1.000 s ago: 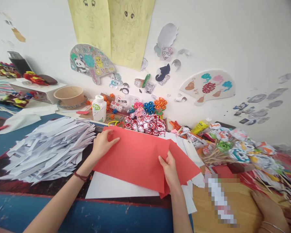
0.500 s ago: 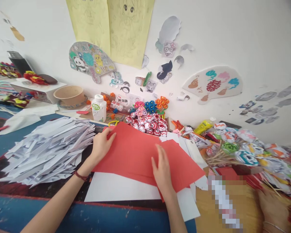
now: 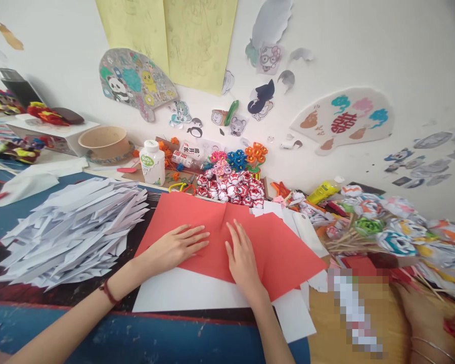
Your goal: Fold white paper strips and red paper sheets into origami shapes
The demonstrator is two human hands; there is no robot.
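Observation:
Red paper sheets [image 3: 288,253] lie on top of white paper [image 3: 185,296] in front of me. My left hand [image 3: 180,245] rests flat on the red paper, fingers stretched to the right. Beside it, my right hand [image 3: 242,255] lies on the same paper with its fingers outstretched and slightly apart. A crease runs up between the two hands toward the far edge. To the left of the sheets is a big heap of folded white paper strips [image 3: 76,227].
Behind the paper stand red-and-white paper flowers [image 3: 231,189], a white bottle [image 3: 152,164] and yellow-handled scissors [image 3: 180,187]. Paper flowers on sticks [image 3: 398,240] crowd the right side. Another person's hand [image 3: 420,308] is at the lower right. A wooden bowl [image 3: 103,141] sits back left.
My left hand has moved from the red paper's far left corner to its middle, now flat. My right hand has shifted slightly left. The paper's left part lies flatter.

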